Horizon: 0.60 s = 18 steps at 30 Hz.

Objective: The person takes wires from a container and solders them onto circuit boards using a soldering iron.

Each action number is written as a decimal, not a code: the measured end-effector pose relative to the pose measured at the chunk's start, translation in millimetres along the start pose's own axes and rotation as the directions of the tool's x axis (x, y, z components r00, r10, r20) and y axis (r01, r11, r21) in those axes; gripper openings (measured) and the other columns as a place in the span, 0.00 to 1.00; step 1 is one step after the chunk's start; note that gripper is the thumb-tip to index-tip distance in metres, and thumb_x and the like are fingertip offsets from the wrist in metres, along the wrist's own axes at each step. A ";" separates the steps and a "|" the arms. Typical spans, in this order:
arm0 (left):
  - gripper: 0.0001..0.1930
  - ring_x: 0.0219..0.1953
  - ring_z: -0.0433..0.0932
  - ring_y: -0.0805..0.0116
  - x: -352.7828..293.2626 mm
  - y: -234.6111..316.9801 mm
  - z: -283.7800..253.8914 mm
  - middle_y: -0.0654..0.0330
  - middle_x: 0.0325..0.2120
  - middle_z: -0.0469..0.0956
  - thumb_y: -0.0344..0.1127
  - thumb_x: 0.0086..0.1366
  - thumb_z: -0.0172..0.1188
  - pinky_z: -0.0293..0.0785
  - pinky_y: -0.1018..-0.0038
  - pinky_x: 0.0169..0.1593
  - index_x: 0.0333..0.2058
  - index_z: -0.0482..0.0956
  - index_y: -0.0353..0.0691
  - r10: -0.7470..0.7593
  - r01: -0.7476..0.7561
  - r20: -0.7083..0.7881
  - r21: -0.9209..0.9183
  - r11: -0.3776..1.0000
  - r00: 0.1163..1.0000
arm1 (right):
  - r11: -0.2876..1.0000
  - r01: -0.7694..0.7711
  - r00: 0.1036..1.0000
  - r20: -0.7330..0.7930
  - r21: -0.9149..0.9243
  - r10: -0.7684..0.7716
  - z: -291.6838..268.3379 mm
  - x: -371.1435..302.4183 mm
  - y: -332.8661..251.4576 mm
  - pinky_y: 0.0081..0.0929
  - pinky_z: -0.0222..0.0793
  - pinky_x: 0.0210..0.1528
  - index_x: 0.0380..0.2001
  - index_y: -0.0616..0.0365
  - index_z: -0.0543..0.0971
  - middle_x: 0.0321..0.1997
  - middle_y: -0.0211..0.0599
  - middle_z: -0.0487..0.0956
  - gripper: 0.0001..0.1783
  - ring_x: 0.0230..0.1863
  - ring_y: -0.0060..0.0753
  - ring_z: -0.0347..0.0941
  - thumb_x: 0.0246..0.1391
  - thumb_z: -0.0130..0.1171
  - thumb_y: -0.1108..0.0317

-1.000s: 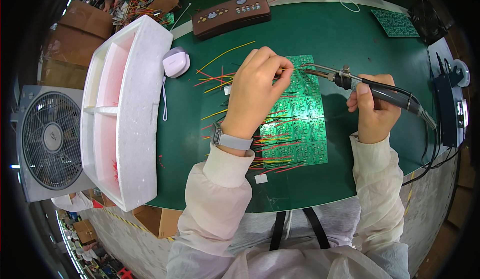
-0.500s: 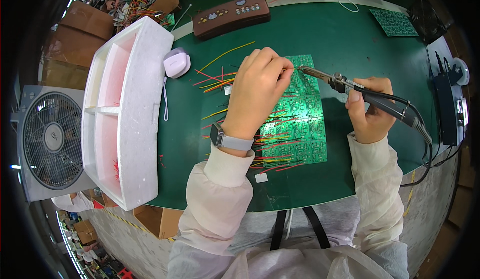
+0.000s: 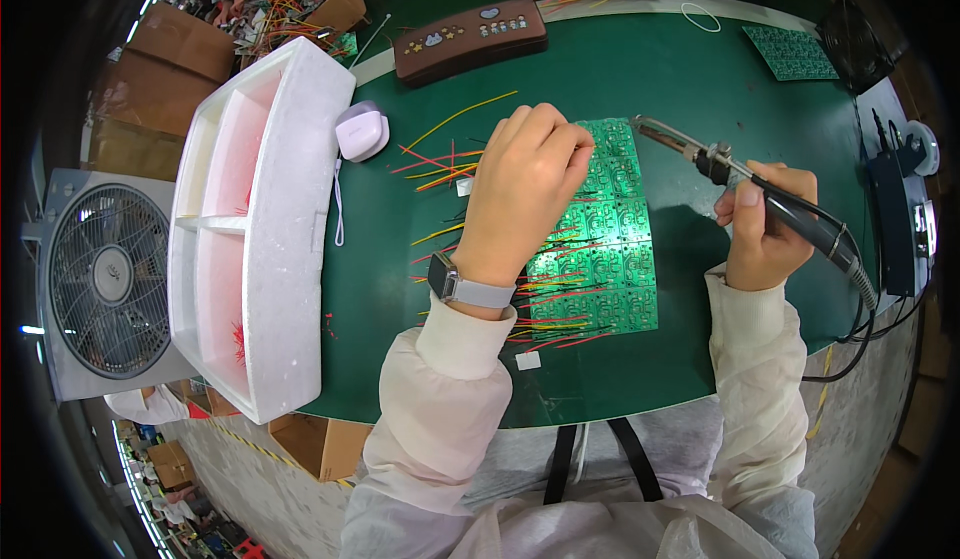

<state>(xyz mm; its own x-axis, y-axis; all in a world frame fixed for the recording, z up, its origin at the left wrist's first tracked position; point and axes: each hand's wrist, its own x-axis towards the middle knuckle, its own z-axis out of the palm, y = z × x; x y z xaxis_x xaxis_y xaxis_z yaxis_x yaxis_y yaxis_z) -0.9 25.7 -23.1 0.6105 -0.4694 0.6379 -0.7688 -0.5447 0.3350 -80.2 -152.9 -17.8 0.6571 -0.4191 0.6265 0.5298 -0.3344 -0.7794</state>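
A green sheet of circuit boards (image 3: 625, 224) lies on the green table, with red, yellow and black wires (image 3: 560, 287) along its left side. My left hand (image 3: 528, 174) is over the sheet's upper left part, thumb and forefinger pinched together. Whatever is between those fingertips is too small or hidden to name. My right hand (image 3: 768, 229) grips a soldering iron (image 3: 775, 204) with a metal tube beside its tip. The tip is by the sheet's upper right corner, apart from my left fingers. Loose wires (image 3: 445, 171) lie left of my left hand.
At the left stands a white foam box (image 3: 290, 229) with compartments, beside a lilac case (image 3: 362, 134). A brown pencil case (image 3: 470, 44) is at the back. Another board sheet (image 3: 790, 54) and a dark soldering station (image 3: 902, 219) are at the right. A fan (image 3: 112, 274) stands far left.
The soldering iron's tip has moved right, away from my left fingertips, and my right hand has shifted right with it. My left hand stays pinched over the board sheet. The whole view has shifted slightly.
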 end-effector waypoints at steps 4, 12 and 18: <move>0.05 0.24 0.66 0.67 -1.0 -1.2 -0.1 0.62 0.20 0.66 0.24 0.44 0.58 0.63 0.74 0.29 0.23 0.73 0.37 0.005 -0.005 0.003 0.010 1.000 1.000 | 0.992 -0.122 0.991 -0.053 0.034 0.124 5.6 3.7 -4.6 0.14 0.62 0.18 0.27 0.66 0.66 0.18 0.34 0.68 0.07 0.15 0.19 0.64 0.43 0.52 0.76; 0.05 0.25 0.67 0.66 -0.7 -1.3 0.4 0.61 0.20 0.67 0.24 0.45 0.58 0.63 0.74 0.29 0.23 0.73 0.36 -0.012 0.012 0.011 -0.021 1.000 1.000 | 0.968 -0.251 0.968 0.032 -0.004 0.251 3.5 0.3 -3.5 0.14 0.63 0.19 0.23 0.65 0.69 0.19 0.32 0.69 0.08 0.15 0.18 0.65 0.41 0.55 0.72; 0.05 0.24 0.67 0.67 -0.6 -0.9 0.6 0.60 0.20 0.67 0.24 0.45 0.58 0.64 0.75 0.27 0.24 0.73 0.34 -0.045 0.047 0.025 -0.084 0.995 0.999 | 0.981 -0.177 0.984 0.020 -0.083 0.179 2.7 -1.4 3.6 0.14 0.62 0.21 0.21 0.64 0.72 0.20 0.31 0.70 0.07 0.19 0.17 0.65 0.39 0.57 0.72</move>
<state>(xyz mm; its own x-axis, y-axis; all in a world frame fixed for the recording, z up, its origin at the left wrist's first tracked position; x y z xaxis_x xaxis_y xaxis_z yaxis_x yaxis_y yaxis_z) -0.5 26.1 -24.2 0.6488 -0.4615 0.6050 -0.7527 -0.5061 0.4211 -77.7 -151.2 -21.5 0.7521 -0.4551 0.4767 0.3588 -0.3241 -0.8754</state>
